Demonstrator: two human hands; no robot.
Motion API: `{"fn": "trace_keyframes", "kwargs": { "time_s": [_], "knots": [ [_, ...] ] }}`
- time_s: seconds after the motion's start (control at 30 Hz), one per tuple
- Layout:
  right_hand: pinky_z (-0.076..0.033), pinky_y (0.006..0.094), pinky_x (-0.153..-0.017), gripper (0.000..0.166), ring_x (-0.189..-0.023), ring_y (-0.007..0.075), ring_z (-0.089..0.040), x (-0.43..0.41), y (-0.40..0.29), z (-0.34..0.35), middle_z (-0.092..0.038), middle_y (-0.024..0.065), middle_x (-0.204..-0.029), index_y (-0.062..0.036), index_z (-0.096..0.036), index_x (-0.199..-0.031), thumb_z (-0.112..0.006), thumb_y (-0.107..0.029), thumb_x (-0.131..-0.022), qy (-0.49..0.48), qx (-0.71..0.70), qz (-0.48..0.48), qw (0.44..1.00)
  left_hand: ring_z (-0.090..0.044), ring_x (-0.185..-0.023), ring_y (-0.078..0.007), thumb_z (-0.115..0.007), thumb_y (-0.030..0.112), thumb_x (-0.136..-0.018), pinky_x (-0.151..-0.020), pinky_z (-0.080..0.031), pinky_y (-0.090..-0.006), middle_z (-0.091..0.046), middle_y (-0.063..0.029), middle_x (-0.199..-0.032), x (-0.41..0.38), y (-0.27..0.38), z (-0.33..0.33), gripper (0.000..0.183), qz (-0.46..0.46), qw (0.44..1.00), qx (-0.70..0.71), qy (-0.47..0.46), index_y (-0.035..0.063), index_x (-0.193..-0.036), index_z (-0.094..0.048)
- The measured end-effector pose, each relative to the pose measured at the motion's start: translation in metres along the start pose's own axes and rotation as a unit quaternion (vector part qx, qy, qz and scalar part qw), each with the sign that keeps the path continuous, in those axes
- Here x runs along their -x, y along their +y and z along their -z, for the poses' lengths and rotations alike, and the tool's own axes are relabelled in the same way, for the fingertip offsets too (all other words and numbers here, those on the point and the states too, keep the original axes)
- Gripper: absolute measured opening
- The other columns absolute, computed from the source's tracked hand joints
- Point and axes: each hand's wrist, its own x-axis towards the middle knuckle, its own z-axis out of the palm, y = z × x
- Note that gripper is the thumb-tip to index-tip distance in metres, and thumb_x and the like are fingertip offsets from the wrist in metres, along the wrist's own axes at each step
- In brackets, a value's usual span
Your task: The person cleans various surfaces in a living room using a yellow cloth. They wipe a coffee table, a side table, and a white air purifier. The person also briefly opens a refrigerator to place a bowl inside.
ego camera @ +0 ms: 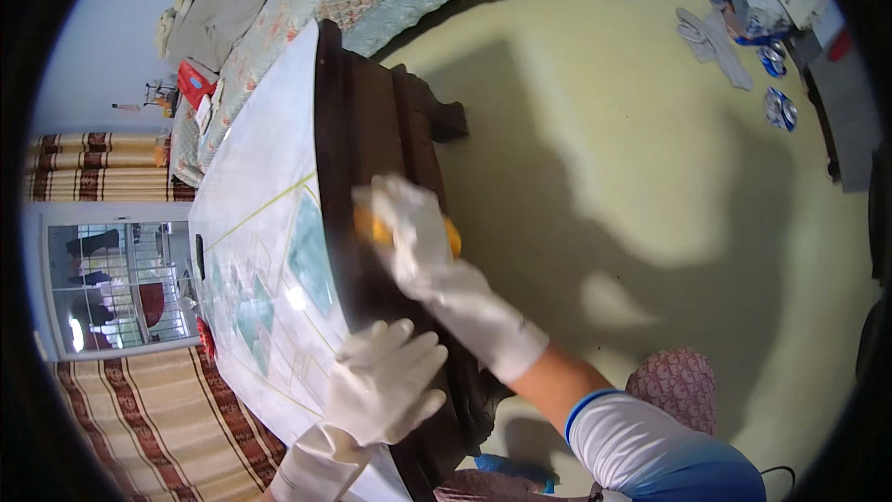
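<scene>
A long table with a glossy, marble-patterned top (pixel 251 153) and a dark wooden side (pixel 369 125) stands before me. My right hand (pixel 411 230), in a white rubber glove and blurred, presses a yellow cloth or sponge (pixel 451 237) against the dark side. Nearer to me, my left hand (pixel 387 380), gloved the same way, rests with its fingers spread over the table's edge, and nothing shows in it.
Beyond the table's far left end are a sofa or bed with a floral quilted cover (pixel 327 0) and a red item (pixel 195 84). Crushed blue cans (pixel 779 109), a grey cloth (pixel 711 45) and a plastic-wrapped pack (pixel 752 0) lie on the floor at upper right. Striped curtains (pixel 160 418) hang at left.
</scene>
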Motion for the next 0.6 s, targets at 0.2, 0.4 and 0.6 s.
{"fn": "trace_keyframes", "kwargs": {
  "time_s": [0.2, 0.4, 0.6],
  "knots": [
    [-0.057, 0.0400, -0.080, 0.017, -0.091, 0.0348, -0.070, -0.167, 0.096, -0.048, -0.072, 0.0164, -0.094, -0.0063, -0.069, -0.100, -0.070, -0.007, -0.084, -0.033, 0.151, -0.046, 0.987, -0.067, -0.115, -0.0299, -0.080, 0.031, -0.072, -0.101, -0.051, -0.0474, -0.076, -0.0063, -0.114, -0.004, 0.000, -0.001, 0.040, 0.040, 0.999, -0.004, -0.014, 0.0090, -0.105, -0.079],
    [-0.057, 0.0369, -0.082, 0.034, -0.098, 0.0207, -0.071, -0.235, 0.086, -0.050, -0.077, 0.0091, -0.114, -0.0093, -0.070, -0.128, -0.070, -0.028, -0.099, 0.017, -0.210, -0.299, 0.931, -0.070, -0.106, -0.0295, -0.081, 0.026, -0.064, -0.092, -0.055, -0.0449, -0.077, -0.0070, -0.107, -0.001, -0.011, -0.013, 0.040, 0.023, 0.998, 0.017, 0.063, 0.0077, -0.100, -0.079],
    [-0.055, 0.0306, -0.088, 0.029, -0.098, 0.0142, -0.066, -0.056, 0.046, 0.000, -0.069, 0.0045, -0.112, -0.0082, -0.067, -0.123, -0.072, -0.007, -0.095, -0.163, -0.256, -0.251, 0.919, -0.070, -0.105, -0.0301, -0.081, 0.023, -0.063, -0.090, -0.055, -0.0452, -0.076, -0.0065, -0.106, -0.005, -0.010, -0.008, 0.042, 0.032, 0.998, 0.025, 0.040, 0.0067, -0.101, -0.078]
  ]
}}
